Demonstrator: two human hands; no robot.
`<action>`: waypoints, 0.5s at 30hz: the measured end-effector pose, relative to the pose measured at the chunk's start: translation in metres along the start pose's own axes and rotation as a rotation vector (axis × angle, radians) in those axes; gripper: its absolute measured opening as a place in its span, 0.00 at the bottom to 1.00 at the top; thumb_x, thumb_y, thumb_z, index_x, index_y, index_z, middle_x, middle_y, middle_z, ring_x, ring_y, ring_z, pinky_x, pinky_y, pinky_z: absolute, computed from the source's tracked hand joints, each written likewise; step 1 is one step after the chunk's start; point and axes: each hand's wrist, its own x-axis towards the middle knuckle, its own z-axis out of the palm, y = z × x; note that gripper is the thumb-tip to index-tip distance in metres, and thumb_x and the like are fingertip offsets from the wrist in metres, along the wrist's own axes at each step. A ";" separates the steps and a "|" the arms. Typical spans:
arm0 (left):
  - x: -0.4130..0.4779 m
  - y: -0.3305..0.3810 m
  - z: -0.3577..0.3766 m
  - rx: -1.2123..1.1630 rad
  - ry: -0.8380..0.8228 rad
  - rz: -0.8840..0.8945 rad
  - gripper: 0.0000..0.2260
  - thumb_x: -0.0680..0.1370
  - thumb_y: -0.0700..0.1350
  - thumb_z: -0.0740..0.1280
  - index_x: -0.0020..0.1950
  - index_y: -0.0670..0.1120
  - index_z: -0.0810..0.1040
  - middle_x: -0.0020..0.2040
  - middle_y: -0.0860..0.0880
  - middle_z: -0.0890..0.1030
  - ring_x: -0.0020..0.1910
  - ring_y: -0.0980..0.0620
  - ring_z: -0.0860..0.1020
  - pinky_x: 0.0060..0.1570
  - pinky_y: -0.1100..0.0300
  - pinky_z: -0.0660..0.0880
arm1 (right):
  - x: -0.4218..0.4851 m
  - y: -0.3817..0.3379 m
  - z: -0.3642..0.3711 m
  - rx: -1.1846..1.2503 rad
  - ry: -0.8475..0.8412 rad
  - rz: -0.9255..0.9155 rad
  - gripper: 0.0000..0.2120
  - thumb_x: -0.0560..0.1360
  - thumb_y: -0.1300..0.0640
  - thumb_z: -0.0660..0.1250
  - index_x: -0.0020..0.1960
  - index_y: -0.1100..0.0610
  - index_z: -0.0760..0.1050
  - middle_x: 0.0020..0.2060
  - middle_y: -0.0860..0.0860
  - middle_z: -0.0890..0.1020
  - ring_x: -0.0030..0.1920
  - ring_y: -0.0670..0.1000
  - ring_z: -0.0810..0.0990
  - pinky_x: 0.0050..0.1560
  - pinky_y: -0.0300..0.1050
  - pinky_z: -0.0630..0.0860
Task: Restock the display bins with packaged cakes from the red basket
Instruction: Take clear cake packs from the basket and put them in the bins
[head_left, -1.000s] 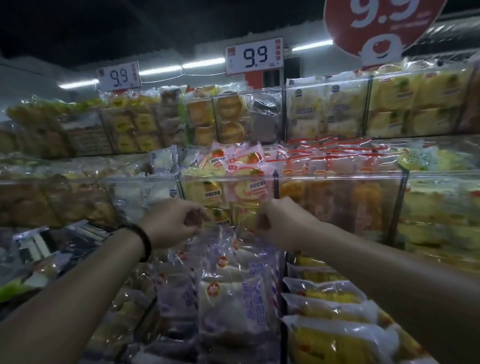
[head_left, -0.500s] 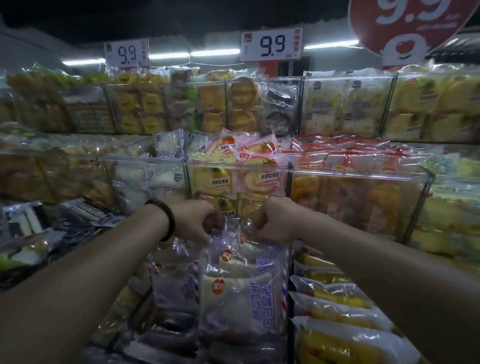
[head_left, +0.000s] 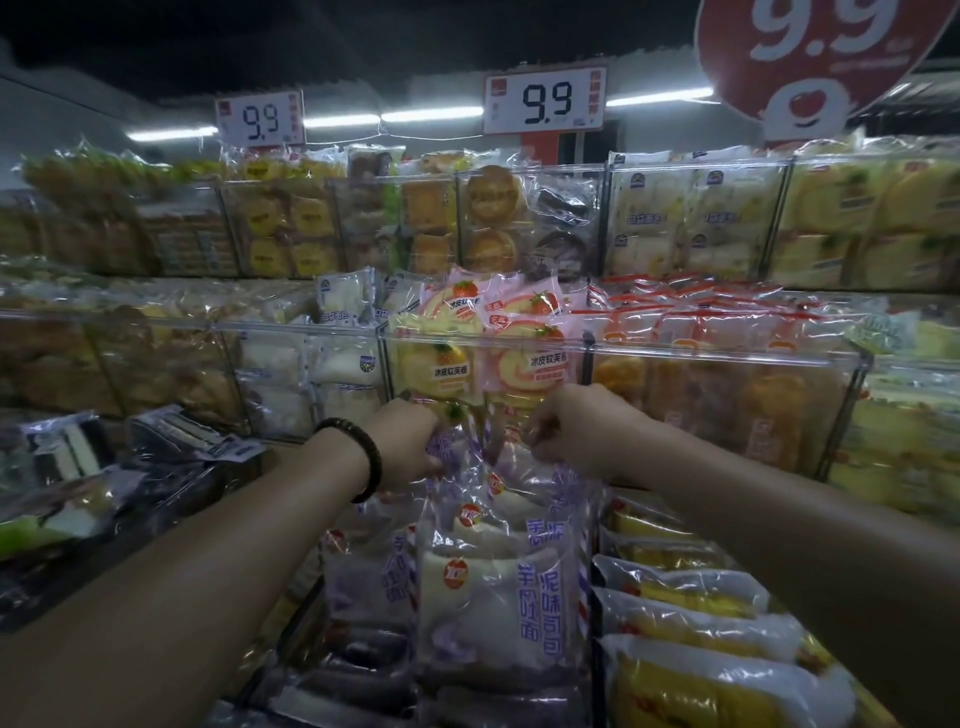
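Dark ceiling (head_left: 311, 41), fluorescent tubes (head_left: 431, 113), white price signs (head_left: 545, 98)

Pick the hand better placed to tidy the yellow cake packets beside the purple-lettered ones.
Right, probably: the right hand grips the clear purple-lettered cake packets next to the clear-wrapped yellow cake packets; the left hand grips farther away.

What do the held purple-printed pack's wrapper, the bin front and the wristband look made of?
Purple-printed pack: thin glossy clear plastic film, crinkling and glinting where left hand and right hand pinch its top. Bin front: rigid transparent plastic, perhaps acrylic; cakes show through. Wristband: dark, matte, ridged, maybe braided cord or beads; unclear.
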 end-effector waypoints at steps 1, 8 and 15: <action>-0.001 0.002 -0.002 0.004 0.023 -0.004 0.12 0.82 0.54 0.69 0.47 0.47 0.75 0.41 0.50 0.75 0.38 0.52 0.72 0.35 0.59 0.66 | -0.001 0.002 -0.002 0.006 0.023 0.007 0.04 0.78 0.53 0.74 0.53 0.49 0.84 0.47 0.49 0.84 0.46 0.51 0.84 0.50 0.50 0.85; 0.003 0.007 0.005 -0.032 0.001 -0.002 0.12 0.82 0.46 0.70 0.63 0.43 0.78 0.51 0.47 0.78 0.50 0.47 0.79 0.53 0.53 0.80 | -0.011 0.009 -0.014 0.061 0.130 -0.010 0.04 0.79 0.55 0.73 0.52 0.48 0.84 0.46 0.47 0.84 0.45 0.51 0.83 0.50 0.53 0.85; 0.003 0.005 0.005 0.067 -0.093 -0.006 0.04 0.84 0.45 0.66 0.55 0.45 0.76 0.51 0.45 0.78 0.47 0.46 0.77 0.51 0.53 0.78 | -0.018 0.011 -0.014 0.031 0.205 -0.025 0.07 0.80 0.58 0.72 0.48 0.45 0.83 0.45 0.45 0.84 0.44 0.50 0.82 0.48 0.53 0.85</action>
